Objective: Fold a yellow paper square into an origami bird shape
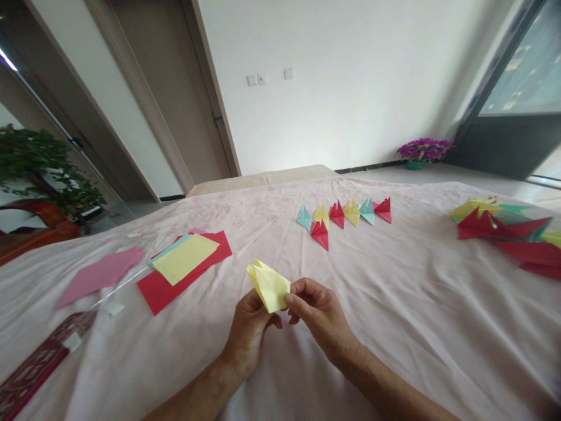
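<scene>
A partly folded piece of yellow paper (272,286) is held up over the cloth between both hands, its pointed flaps toward the upper left. My left hand (248,327) grips its lower left side, thumb against the paper. At the right corner, my right hand (319,316) pinches it between thumb and index finger. Beyond the hands stand several small folded paper shapes in a row, among them a red one (320,235) set nearer, a blue one (304,217) and a yellow one (352,212).
A pile of yellow, blue and red sheets (186,260) lies left of the hands, beside pink sheets (100,272). A dark red patterned object (39,359) rests at the lower left. Larger folded papers (486,225) sit far right. Wrinkled pink cloth (416,310) covers the surface.
</scene>
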### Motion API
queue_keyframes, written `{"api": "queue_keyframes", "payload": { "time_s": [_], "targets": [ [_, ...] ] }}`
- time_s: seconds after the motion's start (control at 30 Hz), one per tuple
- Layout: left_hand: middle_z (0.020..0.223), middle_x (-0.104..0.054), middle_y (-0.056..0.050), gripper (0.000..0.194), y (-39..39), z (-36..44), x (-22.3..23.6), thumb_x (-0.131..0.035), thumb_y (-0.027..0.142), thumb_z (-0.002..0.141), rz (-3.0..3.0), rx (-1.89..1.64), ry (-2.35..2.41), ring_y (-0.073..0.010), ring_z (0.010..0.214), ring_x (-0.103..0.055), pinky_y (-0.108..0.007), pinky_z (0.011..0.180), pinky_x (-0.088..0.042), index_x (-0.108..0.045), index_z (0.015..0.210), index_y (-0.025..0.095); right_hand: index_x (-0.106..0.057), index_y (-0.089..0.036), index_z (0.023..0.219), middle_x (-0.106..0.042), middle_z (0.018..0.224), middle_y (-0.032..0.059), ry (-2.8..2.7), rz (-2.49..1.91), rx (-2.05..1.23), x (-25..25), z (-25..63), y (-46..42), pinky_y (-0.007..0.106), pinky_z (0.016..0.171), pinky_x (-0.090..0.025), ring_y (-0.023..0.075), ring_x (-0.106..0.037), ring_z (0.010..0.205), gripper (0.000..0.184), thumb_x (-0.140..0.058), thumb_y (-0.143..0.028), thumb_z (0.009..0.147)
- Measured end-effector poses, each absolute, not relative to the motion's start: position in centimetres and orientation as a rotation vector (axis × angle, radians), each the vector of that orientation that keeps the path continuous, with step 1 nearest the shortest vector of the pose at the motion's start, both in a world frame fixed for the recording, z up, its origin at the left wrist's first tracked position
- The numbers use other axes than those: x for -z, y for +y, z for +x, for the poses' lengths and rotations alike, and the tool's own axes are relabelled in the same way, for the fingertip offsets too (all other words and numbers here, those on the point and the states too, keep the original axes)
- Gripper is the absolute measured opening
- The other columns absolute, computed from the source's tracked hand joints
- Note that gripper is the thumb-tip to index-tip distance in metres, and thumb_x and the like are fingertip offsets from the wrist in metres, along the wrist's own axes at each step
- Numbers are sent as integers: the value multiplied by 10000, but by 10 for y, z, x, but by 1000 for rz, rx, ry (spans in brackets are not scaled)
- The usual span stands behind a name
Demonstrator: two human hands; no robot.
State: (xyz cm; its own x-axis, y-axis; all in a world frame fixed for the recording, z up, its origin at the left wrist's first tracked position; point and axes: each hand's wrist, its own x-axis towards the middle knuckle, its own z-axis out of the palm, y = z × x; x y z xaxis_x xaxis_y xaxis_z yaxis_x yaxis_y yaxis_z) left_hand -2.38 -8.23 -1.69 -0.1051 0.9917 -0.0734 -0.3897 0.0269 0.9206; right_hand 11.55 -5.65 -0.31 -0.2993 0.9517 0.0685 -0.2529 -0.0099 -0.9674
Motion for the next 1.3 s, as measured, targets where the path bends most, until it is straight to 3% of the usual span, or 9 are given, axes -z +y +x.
{"api": "queue_keyframes", "payload": {
  "time_s": [0.33, 0.63, 0.83, 1.1, 1.3],
  "targets": [
    [734, -665, -6, 178, -81, -25, 17, -790, 210, 694, 772, -1316, 998, -104, 655, -589, -180, 523, -455, -705, 840, 154, -575, -171, 687, -555, 544, -34, -1309, -982, -1418, 3, 115, -54, 194, 464, -417, 89, -500, 483, 297, -657, -439, 786],
    [766, -661, -13, 189, -80, -26, 22, -780, 264, 717, 896, -1405, 1066, -117, 666, -600, -196, 537, -473, -694, 847, 156, -518, -202, 736, -563, 588, -29, -1624, -1138, -1089, 6, 115, -55, 202, 484, -433, 107, -536, 516, 196, -485, -294, 906],
    [784, -655, -25, 202, -82, -25, 18, -750, 284, 751, 913, -1373, 1041, -121, 657, -591, -215, 548, -476, -683, 887, 150, -517, -196, 789, -583, 649, -25, -1424, -1005, -1410, 5, 114, -56, 224, 483, -496, 121, -581, 548, 214, -554, -393, 866],
    [731, -625, -9, 184, -84, -24, 13, -712, 307, 788, 988, -1391, 1082, -117, 621, -574, -222, 554, -471, -650, 846, 144, -478, -200, 728, -562, 504, -54, -1394, -981, -1439, 6, 107, -59, 211, 454, -425, 101, -529, 434, 265, -549, -412, 872],
    [705, -598, 0, 211, -82, -27, 5, -681, 344, 811, 1162, -1359, 1092, -120, 593, -560, -228, 531, -474, -602, 828, 149, -555, -173, 817, -587, 649, -27, -1306, -840, -1564, 3, 111, -54, 224, 525, -447, 107, -544, 560, 269, -626, -432, 830]
  ]
}}
